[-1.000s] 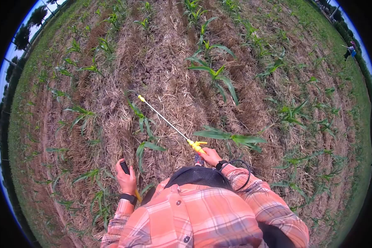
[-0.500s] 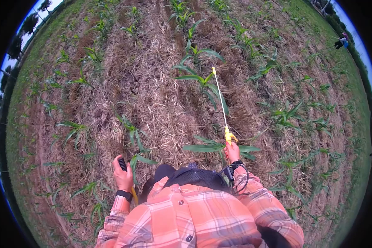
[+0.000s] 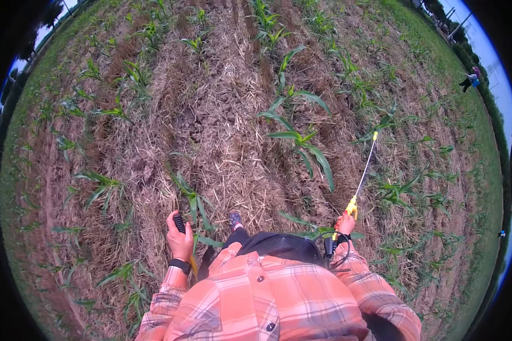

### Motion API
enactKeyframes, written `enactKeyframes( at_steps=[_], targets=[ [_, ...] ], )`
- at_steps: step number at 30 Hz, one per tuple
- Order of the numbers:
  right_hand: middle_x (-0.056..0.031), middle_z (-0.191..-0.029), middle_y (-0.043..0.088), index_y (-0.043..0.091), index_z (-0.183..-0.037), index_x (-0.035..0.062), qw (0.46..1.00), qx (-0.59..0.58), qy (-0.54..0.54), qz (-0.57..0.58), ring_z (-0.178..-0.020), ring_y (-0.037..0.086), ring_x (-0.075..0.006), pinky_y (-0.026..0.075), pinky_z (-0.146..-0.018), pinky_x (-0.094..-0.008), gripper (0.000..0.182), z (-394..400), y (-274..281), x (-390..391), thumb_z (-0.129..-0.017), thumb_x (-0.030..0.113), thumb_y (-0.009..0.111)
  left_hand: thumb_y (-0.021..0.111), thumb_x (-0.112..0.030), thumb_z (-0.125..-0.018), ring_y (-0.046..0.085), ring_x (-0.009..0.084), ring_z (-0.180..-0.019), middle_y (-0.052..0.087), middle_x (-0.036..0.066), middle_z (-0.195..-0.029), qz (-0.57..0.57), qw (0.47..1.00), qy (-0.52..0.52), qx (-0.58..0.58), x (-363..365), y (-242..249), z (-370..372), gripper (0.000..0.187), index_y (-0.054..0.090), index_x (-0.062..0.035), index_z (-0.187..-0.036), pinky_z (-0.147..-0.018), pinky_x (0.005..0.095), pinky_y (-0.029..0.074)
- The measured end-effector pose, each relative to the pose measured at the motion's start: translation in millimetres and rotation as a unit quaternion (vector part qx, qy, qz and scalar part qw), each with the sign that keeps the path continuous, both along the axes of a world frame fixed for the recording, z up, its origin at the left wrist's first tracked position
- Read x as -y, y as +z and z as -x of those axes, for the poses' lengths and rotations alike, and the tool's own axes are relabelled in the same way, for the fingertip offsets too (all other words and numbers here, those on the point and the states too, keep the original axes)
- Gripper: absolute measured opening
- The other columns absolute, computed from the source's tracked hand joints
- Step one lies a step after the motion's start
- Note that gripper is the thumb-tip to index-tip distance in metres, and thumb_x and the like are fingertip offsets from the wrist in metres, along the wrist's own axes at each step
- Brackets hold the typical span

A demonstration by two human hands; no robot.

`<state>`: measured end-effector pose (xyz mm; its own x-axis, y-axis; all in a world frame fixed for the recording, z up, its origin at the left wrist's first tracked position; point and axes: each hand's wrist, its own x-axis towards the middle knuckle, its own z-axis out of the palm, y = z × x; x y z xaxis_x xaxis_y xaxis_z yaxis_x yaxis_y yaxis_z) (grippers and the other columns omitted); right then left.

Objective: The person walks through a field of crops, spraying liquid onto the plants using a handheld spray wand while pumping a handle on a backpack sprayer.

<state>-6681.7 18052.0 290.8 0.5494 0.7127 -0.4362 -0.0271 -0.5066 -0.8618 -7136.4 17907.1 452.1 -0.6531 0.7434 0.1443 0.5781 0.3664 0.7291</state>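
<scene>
My right hand (image 3: 345, 223) is closed around the yellow grip of a spray wand (image 3: 366, 170). Its thin pale rod points forward and to the right, and the yellow nozzle (image 3: 375, 136) is by a young corn plant (image 3: 385, 120). A dark hose (image 3: 342, 256) loops near that wrist. My left hand (image 3: 180, 241) is wrapped around a black ribbed handle (image 3: 179, 223) on a yellow lever, low on the left. Just ahead of it grows another corn plant (image 3: 193, 199). A larger corn plant (image 3: 301, 138) stands between the hands, further forward.
Rows of young corn run forward over soil strewn with dry straw (image 3: 227, 165). My shoe (image 3: 235, 218) shows ahead of my shirt. Another person (image 3: 471, 80) is far off at the right field edge, with poles and trees beyond.
The spray wand has swung right, its nozzle leaving the middle corn plant for one in the row to the right. My left hand shifted slightly right, and my shoe has come into view.
</scene>
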Motion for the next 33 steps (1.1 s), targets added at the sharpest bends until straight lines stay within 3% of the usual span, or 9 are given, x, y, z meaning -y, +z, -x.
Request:
enactKeyframes(
  at_steps=[2, 5, 15, 19, 22, 25, 28, 31, 33],
  targets=[
    [-0.0030, -0.051, 0.044, 0.043, -0.067, 0.0035, 1.000, -0.009, 0.013, -0.006, -0.033, 0.038, -0.0102, 0.030, -0.026, -0.0243, 0.027, 32.2, 0.7, -15.8, -0.082, 0.026, 0.045, 0.051, -0.002, -0.071, 0.054, 0.0266, -0.062, 0.053, 0.015, -0.076, 0.020, 0.998, 0.012, 0.058, -7.6, 8.2, 16.9, 0.039, 0.039, -0.0073, -0.107, -0.057, 0.0338, 0.042],
    [-0.0024, -0.052, 0.043, 0.043, -0.068, 0.0048, 0.998, -0.045, 0.043, 0.004, -0.034, 0.038, -0.0092, 0.032, -0.028, -0.0239, 0.028, 81.5, 1.6, -34.2, -0.082, 0.029, 0.046, 0.052, -0.002, -0.071, 0.054, 0.0251, -0.060, 0.053, 0.014, -0.076, -0.005, 0.999, 0.017, 0.042, -15.8, -7.0, 47.9, 0.038, 0.039, -0.0074, -0.107, -0.056, 0.0332, 0.042],
    [0.0015, -0.055, 0.047, 0.046, -0.076, 0.0083, 0.957, -0.012, 0.287, 0.048, -0.038, 0.039, -0.0045, 0.031, -0.032, -0.0200, 0.019, 210.8, 24.2, -56.7, -0.082, 0.026, 0.048, 0.052, -0.002, -0.071, 0.054, 0.0256, -0.060, 0.052, 0.014, -0.074, -0.014, 0.999, 0.012, 0.040, -46.6, -8.7, 94.6, 0.038, 0.040, -0.0070, -0.106, -0.055, 0.0333, 0.041],
    [0.0004, -0.057, 0.051, 0.051, -0.080, 0.0066, 0.918, 0.049, 0.393, 0.014, -0.043, 0.044, -0.0066, 0.035, -0.038, -0.0219, 0.018, 235.4, 18.5, -69.5, -0.081, 0.024, 0.050, 0.052, -0.002, -0.071, 0.051, 0.0245, -0.058, 0.051, 0.013, -0.074, -0.015, 0.999, 0.021, 0.039, -56.1, -9.5, 107.1, 0.037, 0.040, -0.0066, -0.106, -0.055, 0.0327, 0.041],
    [-0.0030, -0.060, 0.055, 0.054, -0.079, 0.0045, 0.856, 0.109, 0.505, -0.024, -0.056, 0.052, -0.0108, 0.040, -0.052, -0.0255, 0.020, 256.8, 31.9, -82.7, -0.078, 0.025, 0.053, 0.052, -0.002, -0.071, 0.050, 0.0245, -0.057, 0.052, 0.013, -0.075, 0.007, 0.998, 0.038, 0.045, -66.0, -10.5, 115.0, 0.038, 0.040, -0.0067, -0.106, -0.055, 0.0327, 0.040],
    [-0.0041, -0.062, 0.056, 0.056, -0.084, 0.0052, 0.821, 0.098, 0.563, -0.024, -0.057, 0.053, -0.0113, 0.040, -0.052, -0.0257, 0.021, 274.6, 44.6, -104.8, -0.077, 0.025, 0.054, 0.052, -0.003, -0.070, 0.051, 0.0246, -0.060, 0.053, 0.013, -0.079, -0.028, 0.998, 0.048, 0.003, -89.4, 0.7, 115.1, 0.038, 0.040, -0.0066, -0.107, -0.056, 0.0329, 0.040],
    [-0.0043, -0.063, 0.057, 0.056, -0.086, 0.0052, 0.785, 0.107, 0.607, -0.056, -0.056, 0.053, -0.0113, 0.040, -0.051, -0.0261, 0.022, 275.9, 13.0, -137.5, -0.077, 0.025, 0.055, 0.051, -0.002, -0.070, 0.051, 0.0237, -0.062, 0.052, 0.013, -0.081, -0.015, 0.997, 0.072, 0.002, -114.6, 3.3, 120.6, 0.039, 0.041, -0.0066, -0.107, -0.058, 0.0324, 0.040],
    [-0.0049, -0.062, 0.057, 0.056, -0.087, 0.0052, 0.784, 0.110, 0.607, -0.074, -0.054, 0.053, -0.0114, 0.040, -0.049, -0.0267, 0.023, 275.5, 10.9, -168.4, -0.076, 0.025, 0.056, 0.051, -0.002, -0.070, 0.050, 0.0232, -0.062, 0.051, 0.012, -0.079, -0.034, 0.997, 0.059, -0.031, -155.2, 12.7, 120.4, 0.039, 0.041, -0.0069, -0.107, -0.058, 0.0316, 0.041],
    [-0.0053, -0.061, 0.056, 0.056, -0.087, 0.0049, 0.807, 0.057, 0.587, -0.020, -0.053, 0.053, -0.0118, 0.041, -0.049, -0.0272, 0.023, 269.5, 9.9, -189.1, -0.075, 0.025, 0.057, 0.052, -0.003, -0.070, 0.051, 0.0242, -0.065, 0.051, 0.013, -0.081, 0.009, 0.998, 0.062, -0.003, -178.7, 14.6, 119.3, 0.039, 0.041, -0.0066, -0.107, -0.061, 0.0317, 0.041]
  ],
)
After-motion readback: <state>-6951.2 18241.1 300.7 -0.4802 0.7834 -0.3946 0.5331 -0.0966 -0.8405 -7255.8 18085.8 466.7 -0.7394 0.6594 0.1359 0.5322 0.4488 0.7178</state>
